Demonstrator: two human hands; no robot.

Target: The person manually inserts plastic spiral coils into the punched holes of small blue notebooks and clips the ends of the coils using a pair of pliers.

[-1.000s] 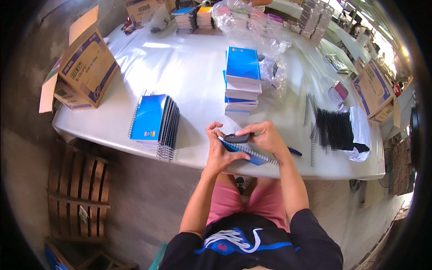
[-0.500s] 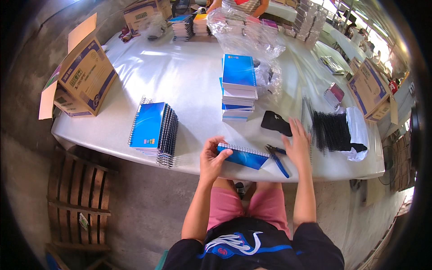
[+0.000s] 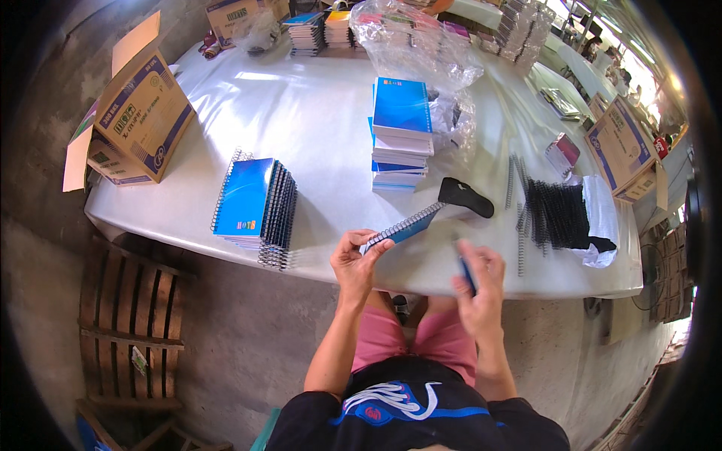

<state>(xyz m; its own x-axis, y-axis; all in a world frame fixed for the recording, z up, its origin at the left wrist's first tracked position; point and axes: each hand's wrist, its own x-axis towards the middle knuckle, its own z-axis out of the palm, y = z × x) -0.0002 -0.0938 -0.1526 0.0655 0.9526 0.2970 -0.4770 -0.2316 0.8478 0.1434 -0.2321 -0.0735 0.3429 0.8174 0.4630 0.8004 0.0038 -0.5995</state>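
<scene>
My left hand (image 3: 356, 263) grips the near end of a blue spiral notebook (image 3: 406, 229), raised on a slant with its wire coil upward. To its right, my right hand (image 3: 481, 289) is closed around blue-handled pliers (image 3: 468, 275); motion smears their jaws. Beyond the notebook's far end lies a flat black soft-looking piece (image 3: 468, 199). A stack of blue notebooks (image 3: 401, 109) with white page edges rises behind it. Left of my hands sits a pile of blue coil-bound notebooks (image 3: 244, 197), their wire spines sticking out at the sides.
Loose black wire coils (image 3: 555, 214) lie at the right on white wrapping (image 3: 599, 218). Open cardboard boxes stand at the left (image 3: 143, 120) and right (image 3: 620, 146) of the white-covered table (image 3: 301, 98). Clear plastic wrap (image 3: 414, 45) and more notebooks (image 3: 304, 37) are at the back.
My right hand has picked the pliers up off the table and drawn back toward me. My left hand has tilted the notebook, so its far end now points up and away.
</scene>
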